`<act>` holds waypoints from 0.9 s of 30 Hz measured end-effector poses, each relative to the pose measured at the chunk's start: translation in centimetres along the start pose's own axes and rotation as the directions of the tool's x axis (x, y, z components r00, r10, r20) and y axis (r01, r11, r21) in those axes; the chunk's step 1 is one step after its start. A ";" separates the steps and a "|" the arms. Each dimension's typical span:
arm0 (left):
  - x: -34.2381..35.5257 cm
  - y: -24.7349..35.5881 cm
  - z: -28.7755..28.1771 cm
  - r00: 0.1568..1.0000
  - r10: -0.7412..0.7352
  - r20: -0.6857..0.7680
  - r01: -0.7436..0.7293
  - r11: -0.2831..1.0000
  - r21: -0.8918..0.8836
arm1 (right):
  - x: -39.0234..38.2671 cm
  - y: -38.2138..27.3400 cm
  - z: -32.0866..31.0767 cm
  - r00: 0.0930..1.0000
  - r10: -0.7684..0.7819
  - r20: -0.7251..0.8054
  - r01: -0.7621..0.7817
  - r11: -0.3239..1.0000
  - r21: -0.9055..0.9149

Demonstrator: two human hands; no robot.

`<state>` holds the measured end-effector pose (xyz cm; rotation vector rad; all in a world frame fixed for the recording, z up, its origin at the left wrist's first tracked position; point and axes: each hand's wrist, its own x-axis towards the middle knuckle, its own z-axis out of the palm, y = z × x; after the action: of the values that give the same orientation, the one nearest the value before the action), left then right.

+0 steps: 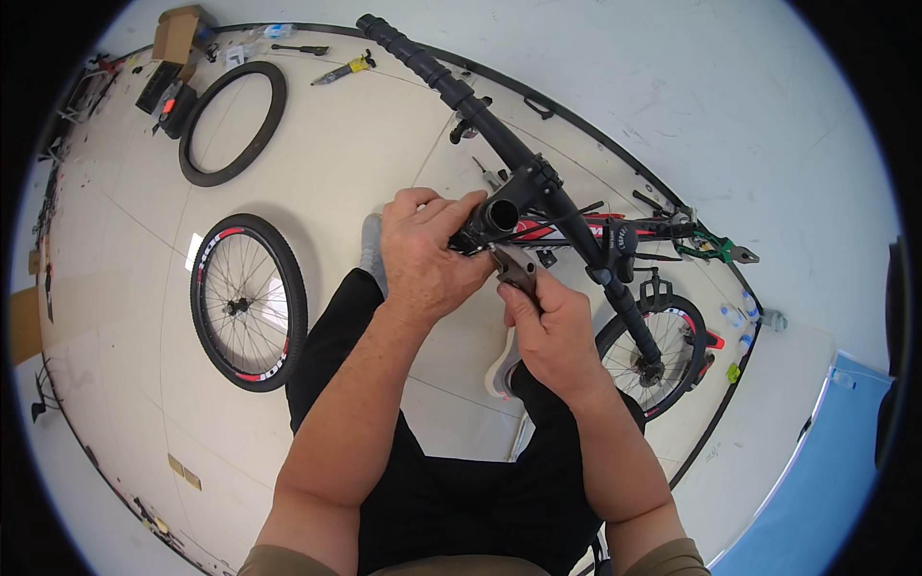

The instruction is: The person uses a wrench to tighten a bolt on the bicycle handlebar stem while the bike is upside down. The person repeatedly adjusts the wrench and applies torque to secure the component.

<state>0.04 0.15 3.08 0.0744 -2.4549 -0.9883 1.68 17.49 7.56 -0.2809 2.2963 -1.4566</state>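
My left hand (423, 254) is wrapped around the black steering tube end (499, 216) of a bicycle frame, just below the black handlebar (461, 96). My right hand (547, 331) pinches a small dark metal part (517, 271) and presses it against the underside of that tube. The red and black bicycle frame (576, 230) runs off to the right. Its mounted wheel with a disc rotor (663, 350) sits behind my right wrist.
A loose spoked wheel with red rim marks (248, 302) lies on the pale floor at left. A bare black tyre (233, 123) lies farther away. A cardboard box (179, 34), hand tools (341, 69) and green-handled pliers (715, 250) are scattered around.
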 end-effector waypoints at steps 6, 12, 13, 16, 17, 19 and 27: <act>-0.1 0.0 0.1 1.000 -0.006 -0.028 0.005 0.999 -0.037 | 0.4 -0.2 -0.1 0.942 -0.295 -0.157 0.202 0.877 -0.437; 0.1 0.1 0.1 1.000 -0.008 -0.023 0.007 0.999 -0.045 | 0.3 0.1 0.2 0.936 -0.283 -0.212 0.198 0.916 -0.349; 0.1 0.2 0.1 1.000 -0.004 -0.023 0.004 0.999 -0.040 | 0.2 0.1 0.2 0.935 -0.279 -0.219 0.191 0.916 -0.353; -0.1 -0.2 0.2 1.000 -0.009 -0.028 0.008 0.999 -0.048 | -0.3 -0.4 0.5 0.931 -0.275 -0.240 0.170 0.909 -0.382; -0.1 -0.3 0.3 0.999 -0.011 -0.030 0.009 0.998 -0.058 | -0.4 -0.6 0.7 0.926 -0.280 -0.252 0.161 0.899 -0.407; -0.1 -0.3 0.4 1.000 -0.004 -0.031 0.003 0.999 -0.052 | -0.5 -0.6 0.8 0.916 -0.304 -0.261 0.158 0.873 -0.461; 0.1 -0.1 0.2 1.000 -0.001 -0.016 0.001 1.000 -0.031 | 0.3 -0.9 -0.5 0.886 -0.417 -0.205 0.225 0.771 -0.596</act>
<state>-0.11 0.16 2.95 0.0732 -2.4243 -1.0217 1.19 17.43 8.48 -0.6848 3.0539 -0.9721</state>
